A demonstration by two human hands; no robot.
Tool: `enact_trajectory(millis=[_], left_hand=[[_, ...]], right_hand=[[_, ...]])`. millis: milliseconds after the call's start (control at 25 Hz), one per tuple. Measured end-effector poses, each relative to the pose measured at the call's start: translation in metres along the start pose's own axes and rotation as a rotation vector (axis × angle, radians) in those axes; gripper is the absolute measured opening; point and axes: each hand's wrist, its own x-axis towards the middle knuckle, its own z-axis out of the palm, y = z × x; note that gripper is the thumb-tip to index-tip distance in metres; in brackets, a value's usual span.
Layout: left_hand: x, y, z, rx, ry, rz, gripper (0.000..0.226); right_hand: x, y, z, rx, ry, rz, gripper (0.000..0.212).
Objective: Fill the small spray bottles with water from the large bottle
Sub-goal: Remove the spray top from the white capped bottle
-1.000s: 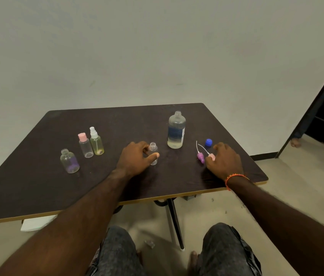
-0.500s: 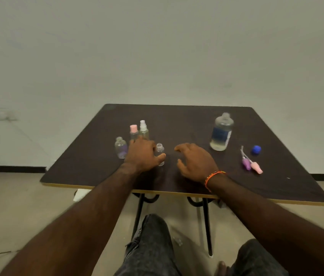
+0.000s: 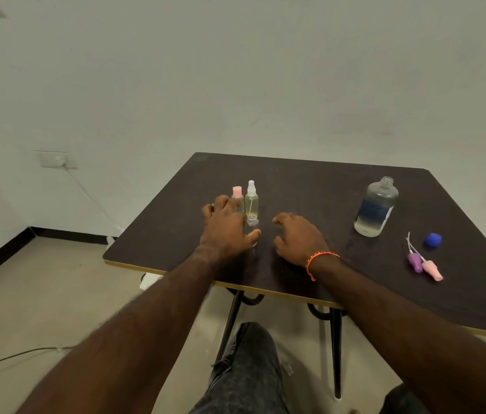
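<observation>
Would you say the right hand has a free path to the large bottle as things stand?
Probably yes: the right hand holds nothing, and only bare table lies between it and the uncapped large bottle standing to its right.

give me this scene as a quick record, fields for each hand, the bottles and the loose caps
left hand: holds the small uncapped bottle
right hand: fingers loosely curled, holding nothing
large bottle: upright, uncapped, partly full
capped small bottles: pink-capped bottle and white-sprayer bottle, upright behind the left hand
loose caps: blue cap, purple sprayer, pink sprayer lying on the table
</observation>
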Motion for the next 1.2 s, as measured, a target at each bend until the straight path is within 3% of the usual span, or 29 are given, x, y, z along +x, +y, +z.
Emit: enact_trajectory(millis=[120, 200, 280, 360, 440, 640, 720, 840, 1080, 1200], left_hand=[[0.001, -0.004, -0.001, 0.010, -0.016, -0.020, 0.053], [0.001, -0.011, -0.002, 0.030, -0.012, -0.032, 0.069], [0.002, -0.017, -0.006, 0.026, 0.066, -0.019, 0.090], [0.008, -0.026, -0.012, -0.034, 0.178, 0.043, 0.094], [0.023, -0.039, -0.020, -0.106, 0.189, 0.071, 0.098], [0.078, -0.058, -0.042, -0.185, -0.281, -0.016, 0.124], [0.090, -0.056, -0.044, -0.177, -0.392, 0.003, 0.118], [0.098, -0.054, -0.041, -0.181, -0.432, 0.019, 0.103], [0.097, -0.054, -0.026, -0.234, -0.362, 0.032, 0.093], [0.099, -0.034, -0.027, -0.221, -0.268, 0.085, 0.094]], right_hand=[[0.002, 0.000, -0.001, 0.012, -0.002, 0.006, 0.050], [0.005, -0.002, -0.002, 0.024, 0.001, 0.004, 0.050], [0.010, -0.005, -0.006, 0.053, 0.025, 0.020, 0.049], [0.023, -0.009, -0.012, 0.106, 0.072, 0.040, 0.048], [0.042, -0.013, -0.019, 0.167, 0.088, 0.052, 0.050], [0.087, -0.023, -0.021, 0.226, -0.043, 0.060, 0.078], [0.100, -0.025, -0.014, 0.238, -0.108, 0.052, 0.086], [0.113, -0.025, 0.000, 0.265, -0.143, 0.037, 0.086], [0.101, -0.023, 0.002, 0.313, -0.023, 0.030, 0.057], [0.076, -0.002, -0.017, 0.305, -0.004, 0.059, 0.054]])
